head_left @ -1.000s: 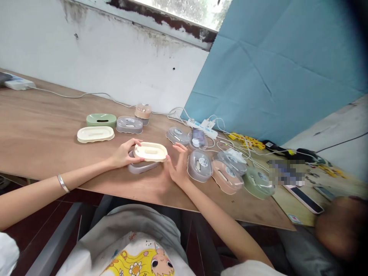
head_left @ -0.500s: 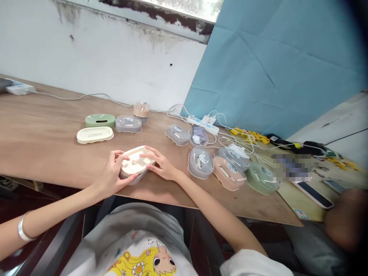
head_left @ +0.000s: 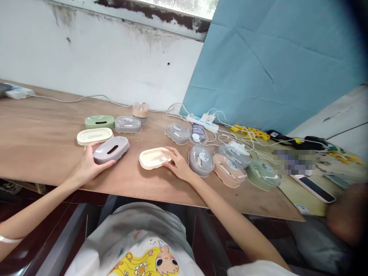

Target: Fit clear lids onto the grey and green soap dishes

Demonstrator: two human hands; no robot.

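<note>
At a wooden table (head_left: 57,134), your two hands work well apart, each on a separate piece. Your left hand (head_left: 89,165) is closed on the slotted gray dish (head_left: 101,154), fingers round its left end and thumb along the near side; the dish sits just in front of the cream plate (head_left: 86,137), close enough that contact between the two cannot be told. Your right hand (head_left: 179,165) pinches the cream tray (head_left: 151,159) at its right end, fingertips over the far rim and thumb on the near side, the tray lying flat before you toward the middle of the table. Whether either piece is clear of the wood is hard to tell. Behind the cream plate stands the slotted green dish (head_left: 91,122); near your right hand waits a clear-lidded gray box (head_left: 198,165), with a clear-lidded peach box (head_left: 227,170) beyond it. For good handling, keep the gray dish level and set it down without nudging the cream plate, then ease off the thumb last. The tray, gripped at one end only, looks likely to tip if raised; a hand at each end would probably steady it.
</note>
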